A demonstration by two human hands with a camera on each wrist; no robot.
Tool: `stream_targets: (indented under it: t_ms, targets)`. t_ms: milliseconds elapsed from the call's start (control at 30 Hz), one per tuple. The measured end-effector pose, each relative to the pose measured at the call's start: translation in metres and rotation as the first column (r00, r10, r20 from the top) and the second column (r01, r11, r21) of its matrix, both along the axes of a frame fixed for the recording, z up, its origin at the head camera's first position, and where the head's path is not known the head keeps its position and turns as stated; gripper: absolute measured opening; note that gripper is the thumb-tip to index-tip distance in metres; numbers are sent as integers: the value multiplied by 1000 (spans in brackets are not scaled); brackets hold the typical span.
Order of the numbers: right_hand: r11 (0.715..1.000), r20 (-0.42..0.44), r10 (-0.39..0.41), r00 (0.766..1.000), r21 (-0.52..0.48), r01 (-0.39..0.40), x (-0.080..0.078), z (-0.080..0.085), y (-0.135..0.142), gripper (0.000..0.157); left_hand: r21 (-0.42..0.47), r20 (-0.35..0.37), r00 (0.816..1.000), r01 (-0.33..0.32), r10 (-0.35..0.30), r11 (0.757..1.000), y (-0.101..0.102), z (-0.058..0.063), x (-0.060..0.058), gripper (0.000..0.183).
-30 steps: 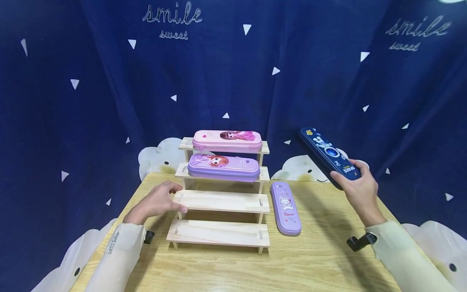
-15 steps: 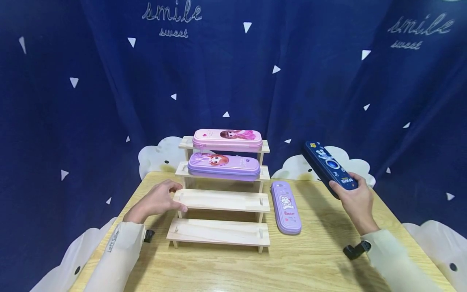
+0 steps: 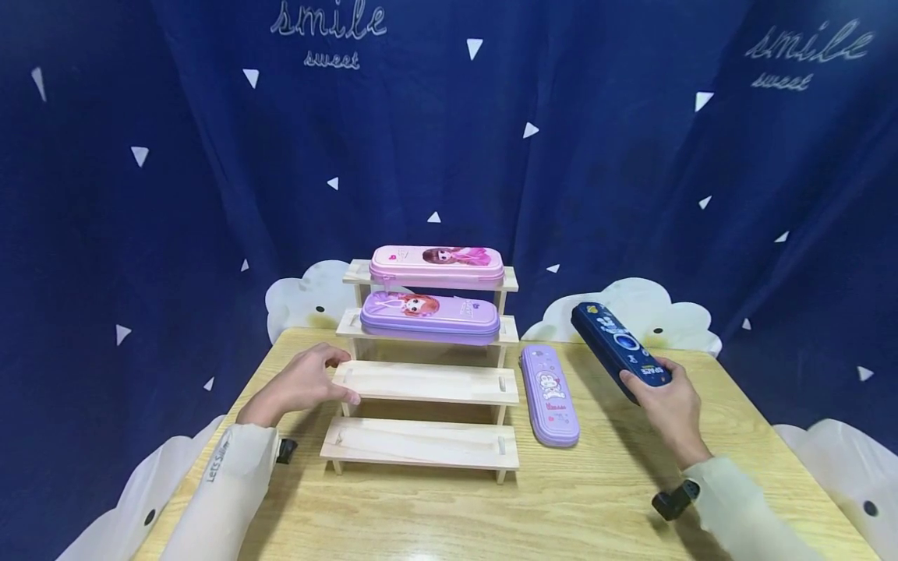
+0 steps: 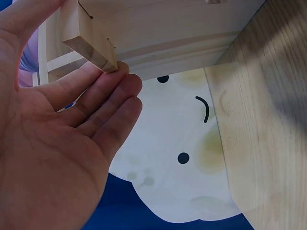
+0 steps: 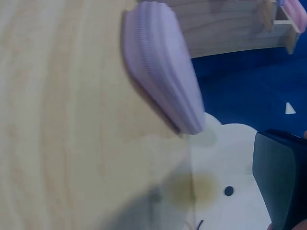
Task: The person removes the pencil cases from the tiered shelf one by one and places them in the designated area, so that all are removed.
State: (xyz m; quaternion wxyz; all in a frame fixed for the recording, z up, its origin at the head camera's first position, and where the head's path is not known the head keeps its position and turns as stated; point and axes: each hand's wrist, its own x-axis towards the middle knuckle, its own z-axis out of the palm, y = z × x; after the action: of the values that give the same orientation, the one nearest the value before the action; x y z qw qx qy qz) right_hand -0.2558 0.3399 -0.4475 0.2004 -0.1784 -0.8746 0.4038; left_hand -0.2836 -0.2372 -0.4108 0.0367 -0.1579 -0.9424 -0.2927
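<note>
My right hand [image 3: 666, 405] grips the near end of a navy space-themed pencil case [image 3: 613, 339], tilted above the right side of the table. In the right wrist view only a dark end of this navy case [image 5: 278, 177] shows at the right edge. My left hand [image 3: 302, 386] holds the left end of a tier on the stepped wooden display stand [image 3: 428, 382], thumb in front and fingers behind. Its fingertips touch the board's end [image 4: 91, 40] in the left wrist view. Between stand and right hand, a lilac pencil case [image 3: 550, 397] lies on the table.
A pink pencil case [image 3: 400, 265] rests on the stand's top tier and a purple one [image 3: 449, 319] on the tier below. The two lower tiers are bare wood. Behind the wooden table [image 3: 421, 514] hangs a dark blue curtain [image 3: 596, 156] with white clouds and triangles.
My right hand has lowered the navy pencil case toward the table and brought it a little left. The left hand keeps its place on the stand.
</note>
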Motion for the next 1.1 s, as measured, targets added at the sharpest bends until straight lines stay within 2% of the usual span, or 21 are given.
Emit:
stream_targets:
  t_ms: [233, 533, 800, 1100]
  targets:
    - [1000, 50, 15, 999, 9, -16, 2, -21, -7, 90, 9, 14, 1000, -2, 2, 1000, -1, -1, 0, 80]
    - [999, 87, 37, 996, 14, -38, 1, -39, -9, 90, 10, 9, 1000, -2, 2, 1000, -1, -1, -1, 82]
    - [995, 213, 66, 975, 55, -79, 2, -47, -10, 100, 6, 16, 1000, 3, -3, 1000, 0, 1, 1, 81]
    - [985, 254, 131, 958, 76, -155, 3, -48, -16, 97, 12, 21, 1000, 4, -4, 1000, -1, -1, -1, 84]
